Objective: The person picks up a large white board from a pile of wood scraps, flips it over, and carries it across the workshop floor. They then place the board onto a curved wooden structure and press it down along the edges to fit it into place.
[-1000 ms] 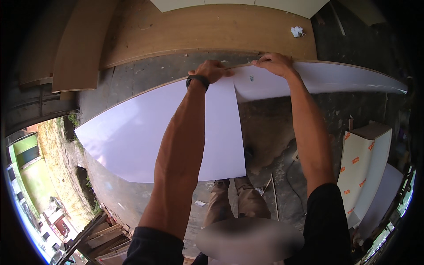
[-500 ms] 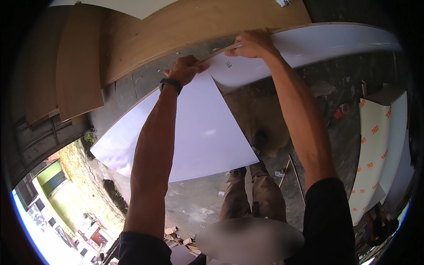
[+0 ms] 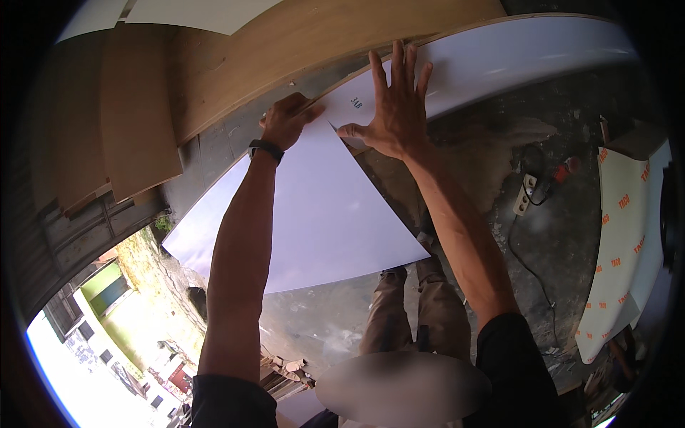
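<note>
While the right hand [image 3: 394,114] is laid flat with its fingers [image 3: 399,68] spread wide apart, its palm and fingertips are pressed onto the long white panel [image 3: 528,60], whose wood-coloured upper edge runs just beyond the fingertips. The thumb is stretched to the left, toward the pointed corner of the large white sheet [image 3: 321,214]. The left hand [image 3: 285,120] is closed, its fingers curled together and pinched on the top edge of that sheet, just left of the right thumb; a dark watch [image 3: 266,149] is worn on the wrist. From the fingers the sheet is spread downward and to the left, across both forearms, ending in a straight lower edge above the knees. Beyond the fingertips, brown wooden boards [image 3: 300,50] are leaned. To the right of the right hand, bare concrete floor [image 3: 571,235] is seen, with a white power strip [image 3: 526,192] and its cable, and printed white sheets [image 3: 621,242] farther right.
</note>
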Available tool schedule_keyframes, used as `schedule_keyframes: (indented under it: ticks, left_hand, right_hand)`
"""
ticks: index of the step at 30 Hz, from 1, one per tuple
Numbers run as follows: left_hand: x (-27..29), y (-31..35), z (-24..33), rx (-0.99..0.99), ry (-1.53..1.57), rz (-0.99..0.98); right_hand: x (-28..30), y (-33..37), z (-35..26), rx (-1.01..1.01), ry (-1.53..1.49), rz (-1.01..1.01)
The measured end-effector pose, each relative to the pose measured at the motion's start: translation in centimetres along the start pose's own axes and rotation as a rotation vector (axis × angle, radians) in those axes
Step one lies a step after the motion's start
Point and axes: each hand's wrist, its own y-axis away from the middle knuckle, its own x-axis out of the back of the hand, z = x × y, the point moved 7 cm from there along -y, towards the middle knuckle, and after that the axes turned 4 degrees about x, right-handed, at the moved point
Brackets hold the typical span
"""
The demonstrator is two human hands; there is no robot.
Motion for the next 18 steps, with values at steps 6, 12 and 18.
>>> schedule_keyframes:
  ticks: [6, 12, 18]
  left_hand:
    - [0.0, 0.0, -0.4, 0.029, -0.010, 0.027]
    - [0.1, 0.2, -0.4, 0.035, -0.011, 0.005]
    - [0.1, 0.0, -0.2, 0.038, -0.034, -0.016]
  right_hand:
    - [-2.4, 0.3, -2.3, -0.036, 0.016, -0.128]
    - [-2.7, 0.1, -2.8, -0.087, 0.063, -0.179]
    - [-3.0, 0.1, -3.1, -0.076, 0.112, -0.200]
